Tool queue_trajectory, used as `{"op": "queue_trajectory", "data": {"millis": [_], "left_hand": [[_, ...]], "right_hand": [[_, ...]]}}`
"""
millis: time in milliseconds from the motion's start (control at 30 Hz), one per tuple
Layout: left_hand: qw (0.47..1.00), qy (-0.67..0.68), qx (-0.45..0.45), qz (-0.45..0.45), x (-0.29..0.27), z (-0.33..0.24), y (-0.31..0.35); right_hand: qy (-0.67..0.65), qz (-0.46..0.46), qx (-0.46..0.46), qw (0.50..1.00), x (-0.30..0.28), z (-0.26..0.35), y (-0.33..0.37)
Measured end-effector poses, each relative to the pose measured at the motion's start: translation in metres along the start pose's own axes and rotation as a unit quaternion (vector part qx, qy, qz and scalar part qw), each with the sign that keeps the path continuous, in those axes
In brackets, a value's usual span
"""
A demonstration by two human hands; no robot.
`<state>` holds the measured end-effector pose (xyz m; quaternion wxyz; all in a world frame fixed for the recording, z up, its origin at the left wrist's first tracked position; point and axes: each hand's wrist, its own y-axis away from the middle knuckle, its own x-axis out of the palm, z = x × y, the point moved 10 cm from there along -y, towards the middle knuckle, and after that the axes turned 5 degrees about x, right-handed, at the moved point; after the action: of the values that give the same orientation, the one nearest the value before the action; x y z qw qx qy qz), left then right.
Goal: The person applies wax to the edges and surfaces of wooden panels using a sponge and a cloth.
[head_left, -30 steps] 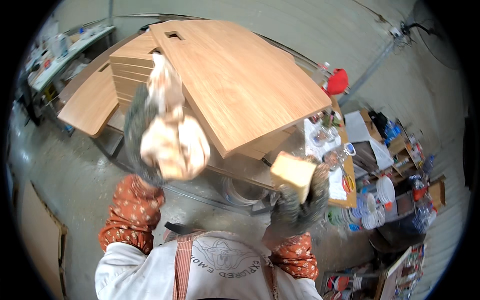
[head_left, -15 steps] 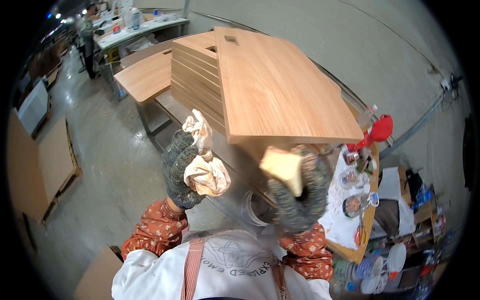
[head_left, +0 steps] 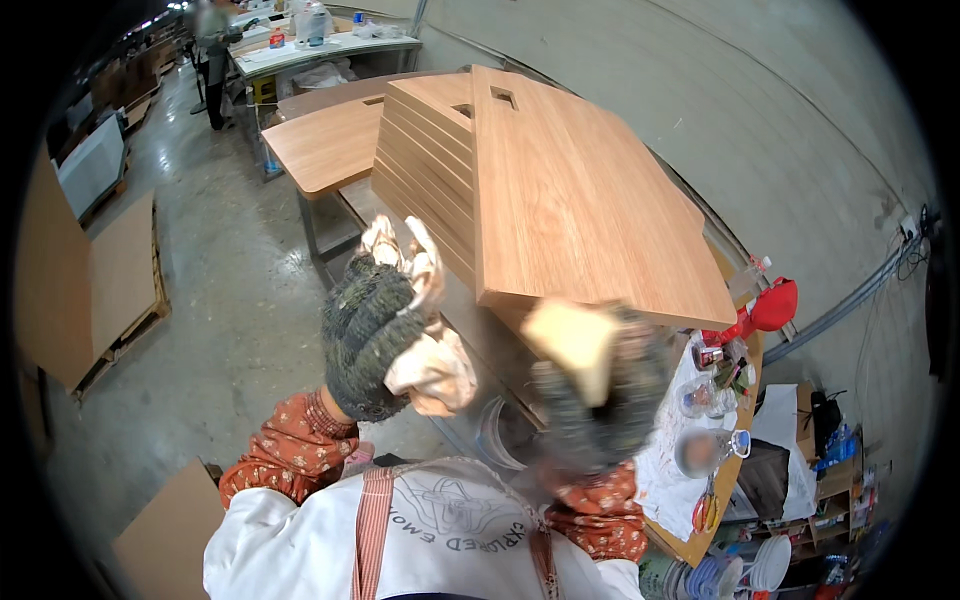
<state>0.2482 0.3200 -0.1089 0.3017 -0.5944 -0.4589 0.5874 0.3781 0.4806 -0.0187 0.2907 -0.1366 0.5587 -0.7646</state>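
A pale yellow block [head_left: 572,338] is gripped in the gloved right hand [head_left: 610,395], held between thumb and fingers by the near edge of a wood-grain panel [head_left: 590,200]; block and glove are blurred, and whether the panel is touched cannot be told. A crumpled cream cloth [head_left: 435,375] is clutched in the gloved left hand [head_left: 365,335], which is closed around it, with some folds sticking up above the fingers and a larger bunch hanging out to the right. The panel, pierced by a rectangular cut-out near its far end, is laid on a stack of boards [head_left: 425,180] — turned at an angle to those beneath. To the left of the stack, a lower panel [head_left: 335,150] is seen, with a metal frame [head_left: 314,225] below it. On the right, a side table [head_left: 690,548] is partly covered by white paper [head_left: 665,450], on which a clear bottle [head_left: 702,452] and scissors [head_left: 706,510] are placed. A bucket [head_left: 491,432] is partly hidden below the hands. Farther off, cardboard [head_left: 125,280] is seen at the left, and a person [head_left: 213,70] beside a white-topped table [head_left: 340,45].
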Motion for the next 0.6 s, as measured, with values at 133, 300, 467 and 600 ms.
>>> {"op": "queue_trajectory", "data": {"millis": [133,300,467,600], "left_hand": [[0.962,-0.142,0.232,-0.036,-0.019,-0.061,-0.030],[0.990,-0.105,0.094,-0.027,-0.015,-0.030,-0.042],[0.992,-0.116,0.051,-0.018,-0.016,0.000,-0.022],[0.992,-0.105,0.061,-0.010,-0.016,-0.001,-0.018]], "right_hand": [[-0.072,-0.073,0.181,0.978,-0.029,-0.051,-0.022],[-0.070,-0.013,0.148,0.986,-0.019,-0.049,-0.002],[0.051,0.075,0.002,0.996,0.014,-0.011,0.001],[0.108,0.109,-0.041,0.987,0.035,-0.001,0.007]]}}
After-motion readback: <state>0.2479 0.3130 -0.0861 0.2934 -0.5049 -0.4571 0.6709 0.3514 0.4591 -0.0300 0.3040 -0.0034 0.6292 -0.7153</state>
